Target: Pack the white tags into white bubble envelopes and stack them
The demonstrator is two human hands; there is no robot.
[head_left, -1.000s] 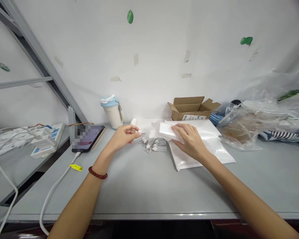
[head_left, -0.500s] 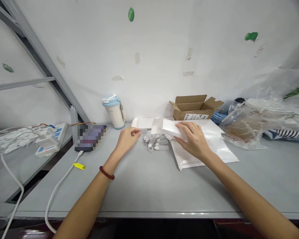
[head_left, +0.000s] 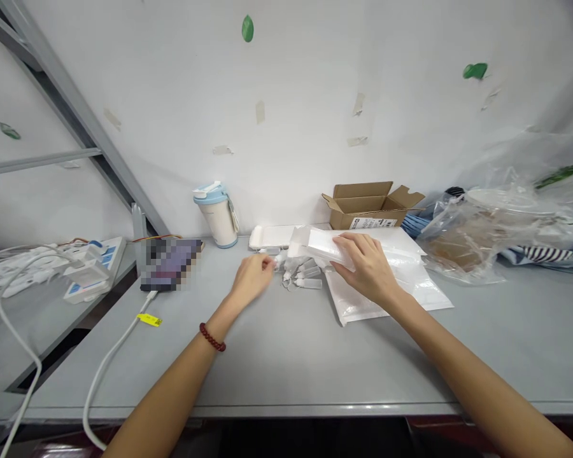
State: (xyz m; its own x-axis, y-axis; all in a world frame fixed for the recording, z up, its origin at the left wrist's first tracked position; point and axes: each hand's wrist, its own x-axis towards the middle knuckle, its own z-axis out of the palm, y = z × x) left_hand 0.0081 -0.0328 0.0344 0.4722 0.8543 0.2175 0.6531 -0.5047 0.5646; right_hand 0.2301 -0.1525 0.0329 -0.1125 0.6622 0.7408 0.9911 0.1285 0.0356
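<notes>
Gripping a plastic bag (head_left: 319,241) in the fingers of the right hand (head_left: 368,270), above the white envelope (head_left: 427,289). Bunching the fingers of the left hand (head_left: 252,278) at small bottles (head_left: 309,284), left of the envelope; too blurred to tell whether gripping one. Could scatter bottles by brushing too low.

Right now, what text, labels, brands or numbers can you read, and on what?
None legible.
Box label: printed, too small to read.
Yellow tag on phone cable: marks too small.
Phone screen: pixelated, unreadable.
</notes>
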